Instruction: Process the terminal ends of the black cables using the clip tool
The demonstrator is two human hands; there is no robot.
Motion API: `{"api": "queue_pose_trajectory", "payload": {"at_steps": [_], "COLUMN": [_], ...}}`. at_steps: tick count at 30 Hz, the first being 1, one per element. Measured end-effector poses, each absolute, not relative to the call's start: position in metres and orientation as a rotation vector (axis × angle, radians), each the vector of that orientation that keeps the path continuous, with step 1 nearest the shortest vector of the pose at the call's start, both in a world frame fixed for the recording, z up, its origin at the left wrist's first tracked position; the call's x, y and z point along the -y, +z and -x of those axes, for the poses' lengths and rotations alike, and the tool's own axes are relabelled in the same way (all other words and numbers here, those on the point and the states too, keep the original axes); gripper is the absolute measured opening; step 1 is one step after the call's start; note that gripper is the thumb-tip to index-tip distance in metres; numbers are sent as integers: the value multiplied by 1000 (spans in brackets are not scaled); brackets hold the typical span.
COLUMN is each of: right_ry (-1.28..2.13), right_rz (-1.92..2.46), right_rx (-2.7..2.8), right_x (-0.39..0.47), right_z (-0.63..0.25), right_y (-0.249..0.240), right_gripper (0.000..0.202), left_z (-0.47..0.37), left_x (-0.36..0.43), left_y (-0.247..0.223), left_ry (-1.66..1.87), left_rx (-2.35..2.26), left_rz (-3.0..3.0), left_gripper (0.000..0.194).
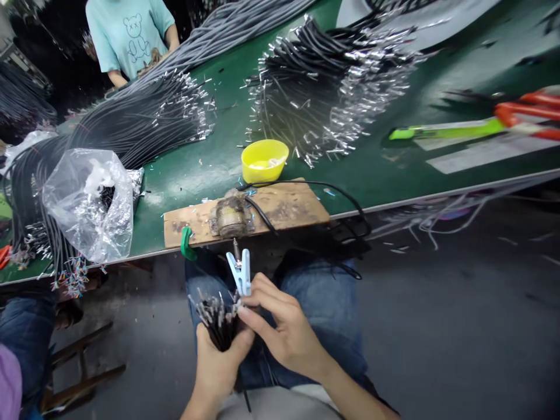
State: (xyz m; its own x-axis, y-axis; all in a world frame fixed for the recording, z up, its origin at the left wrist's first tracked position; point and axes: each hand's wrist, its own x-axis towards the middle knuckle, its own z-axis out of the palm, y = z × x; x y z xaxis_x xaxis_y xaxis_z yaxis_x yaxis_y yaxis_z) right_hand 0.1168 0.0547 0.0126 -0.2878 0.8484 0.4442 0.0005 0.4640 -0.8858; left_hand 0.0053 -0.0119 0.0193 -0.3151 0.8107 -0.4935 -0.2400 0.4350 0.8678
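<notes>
My left hand [221, 359] is wrapped round a bundle of black cables [221, 329], whose foil-covered ends fan upward above my lap. Beside it, my right hand [280, 326] has thumb and forefinger pinched together at the right side of those ends; it seems to hold one cable tip, though the fingers hide most of it. Just above the fingertips, a light blue clothes peg [240, 271] hangs on the metal shaft of a small motor [231, 216]. That motor is fixed to a wooden board [297, 207] at the table edge.
A yellow bowl [265, 160] stands behind the board on the green table [196, 169]. Piles of cables [319, 87] lie farther back, with a plastic bag [90, 204] at left. A green cutter [446, 129] and orange-handled tool [525, 111] lie right. A person [131, 38] is across the table.
</notes>
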Motion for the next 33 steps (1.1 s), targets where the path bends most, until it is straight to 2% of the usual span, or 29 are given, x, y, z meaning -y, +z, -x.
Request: {"api": "queue_pose_trajectory", "payload": {"at_steps": [6, 16, 18, 24, 28, 31, 33], "right_ry": [873, 1604, 1640, 1316, 1235, 993, 981], "right_rz": [829, 719, 711, 697, 846, 881, 804], "right_rx": [1429, 1147, 1147, 1393, 1255, 1270, 1296], "right_x": [-46, -48, -50, -53, -47, -45, -47], "right_z": [-103, -106, -109, -115, -108, -106, -107], "right_y": [3, -7, -6, 2, -2, -3, -2], "right_gripper": [19, 28, 31, 17, 27, 22, 18], "left_z": [-13, -7, -7, -11, -14, -14, -13], "left_x": [13, 11, 11, 10, 10, 10, 10], "left_y": [9, 5, 6, 9, 8, 7, 8], "left_ry": [1199, 1233, 1214, 1145, 1162, 1180, 1184], "left_rx": [-1478, -1349, -1333, -1329, -1395, -1453, -1467], "left_rz": [-363, -289, -294, -334, -404, -460, -490], "left_gripper": [42, 45, 45, 48, 47, 45, 43]}}
